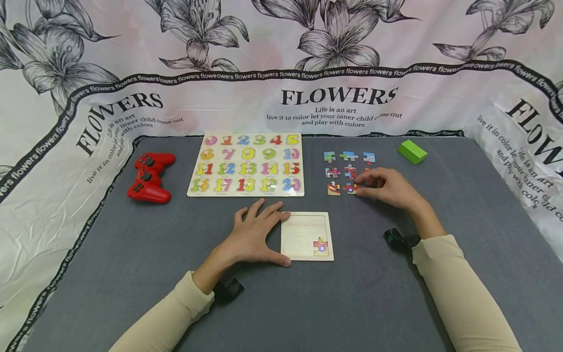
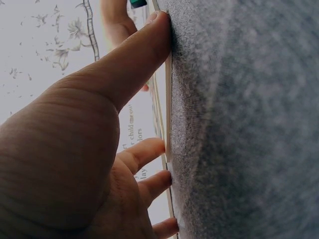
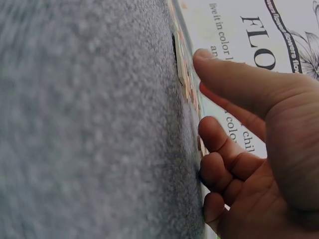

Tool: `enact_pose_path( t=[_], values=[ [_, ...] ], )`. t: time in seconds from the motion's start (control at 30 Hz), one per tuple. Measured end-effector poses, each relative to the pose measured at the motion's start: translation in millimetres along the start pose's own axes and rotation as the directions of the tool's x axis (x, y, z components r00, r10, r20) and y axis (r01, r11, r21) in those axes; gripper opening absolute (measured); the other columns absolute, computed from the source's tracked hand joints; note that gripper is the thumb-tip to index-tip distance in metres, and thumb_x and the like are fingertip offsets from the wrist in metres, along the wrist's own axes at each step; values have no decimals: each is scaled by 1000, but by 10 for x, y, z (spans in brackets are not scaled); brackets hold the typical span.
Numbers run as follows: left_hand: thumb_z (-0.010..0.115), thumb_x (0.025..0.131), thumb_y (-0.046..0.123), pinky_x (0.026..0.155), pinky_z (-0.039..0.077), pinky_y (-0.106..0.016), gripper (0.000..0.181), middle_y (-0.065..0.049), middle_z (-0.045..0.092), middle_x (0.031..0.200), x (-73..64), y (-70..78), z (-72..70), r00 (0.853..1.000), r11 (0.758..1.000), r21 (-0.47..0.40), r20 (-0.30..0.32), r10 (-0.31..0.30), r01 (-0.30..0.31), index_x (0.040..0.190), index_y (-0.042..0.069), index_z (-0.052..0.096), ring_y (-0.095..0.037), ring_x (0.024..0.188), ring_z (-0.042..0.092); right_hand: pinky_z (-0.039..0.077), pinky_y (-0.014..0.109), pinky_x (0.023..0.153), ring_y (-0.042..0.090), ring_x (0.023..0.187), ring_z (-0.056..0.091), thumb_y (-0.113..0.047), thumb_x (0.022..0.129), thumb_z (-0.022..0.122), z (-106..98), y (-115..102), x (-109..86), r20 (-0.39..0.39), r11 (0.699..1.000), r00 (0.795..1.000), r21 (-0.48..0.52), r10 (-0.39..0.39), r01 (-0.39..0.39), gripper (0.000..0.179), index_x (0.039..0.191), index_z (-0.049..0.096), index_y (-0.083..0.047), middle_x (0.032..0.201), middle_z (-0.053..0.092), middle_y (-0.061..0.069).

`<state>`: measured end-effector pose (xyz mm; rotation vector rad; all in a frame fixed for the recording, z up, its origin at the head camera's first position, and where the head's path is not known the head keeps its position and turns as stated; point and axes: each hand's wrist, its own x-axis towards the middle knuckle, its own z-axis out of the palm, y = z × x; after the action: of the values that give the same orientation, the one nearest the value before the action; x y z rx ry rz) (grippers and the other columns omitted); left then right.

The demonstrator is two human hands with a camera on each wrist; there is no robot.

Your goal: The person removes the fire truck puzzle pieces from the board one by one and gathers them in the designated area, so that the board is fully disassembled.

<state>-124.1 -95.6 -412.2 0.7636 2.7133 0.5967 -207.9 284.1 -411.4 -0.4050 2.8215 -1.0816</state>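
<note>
My left hand (image 1: 254,235) spreads along the left side of a square wooden puzzle tray (image 1: 301,234). Its thumb touches the lower left corner and its index finger the upper left corner. One puzzle piece (image 1: 321,248) lies inside the tray at the lower right. To the right, my right hand (image 1: 389,188) has thumb and index finger at the right part of a puzzle piece (image 1: 350,188) in the bottom row of loose pieces. The right wrist view shows the thumb (image 3: 234,74) over the index finger, with the remaining fingers curled in.
Several other picture pieces (image 1: 349,156) lie in rows near my right hand, one partly covered by it. A number board (image 1: 246,165) lies behind the tray. A red game controller (image 1: 151,177) sits at the left, a green block (image 1: 412,152) at the back right.
</note>
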Motion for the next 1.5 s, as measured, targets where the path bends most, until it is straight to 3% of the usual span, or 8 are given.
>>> enact_pose_path(
  t=[0.37,0.7,0.83,1.1,1.37,1.5],
  values=[
    [85,67,67,116,7,-72,105,1,24,170,-5,1,2,1000,1000,-7,8,-9,9,156,30,42,-37,159,7,41,26,60,14,66,50,-19,89,80,0,1,9,-10,996,1000,86,0,1,32,119,75,-10,93,65,4],
    [85,67,67,117,8,-72,105,2,24,170,7,3,-5,1000,1000,-1,3,-13,13,156,30,42,-36,159,7,45,25,62,13,68,54,-22,90,80,11,-170,17,79,990,991,91,-112,104,28,116,76,-14,94,70,4],
    [85,67,67,117,7,-71,105,2,24,170,10,-2,-2,1000,1000,0,8,-16,16,156,31,42,-36,159,7,49,23,68,10,76,58,-20,88,81,62,-258,17,138,986,979,102,-147,134,29,116,77,-13,100,72,5],
    [85,67,68,117,8,-71,105,3,24,170,14,-1,3,1000,1000,2,9,-16,16,155,31,42,-35,159,7,48,26,71,16,83,56,-22,85,84,207,-526,-21,271,975,936,60,-223,215,29,114,78,-18,94,68,0],
    [84,67,69,117,8,-71,105,3,24,170,21,-1,8,1000,1000,12,17,-25,25,155,32,42,-35,159,7,51,33,83,19,93,60,-22,83,86,373,-781,-55,409,939,848,80,-336,333,34,116,78,-20,102,71,-1],
    [84,67,69,117,8,-71,105,3,24,170,16,-2,8,1000,1000,10,17,-24,24,155,32,42,-35,159,7,49,36,85,19,94,58,-22,82,86,453,-870,-94,437,925,824,57,-361,375,35,116,78,-21,101,68,-2]
  ],
)
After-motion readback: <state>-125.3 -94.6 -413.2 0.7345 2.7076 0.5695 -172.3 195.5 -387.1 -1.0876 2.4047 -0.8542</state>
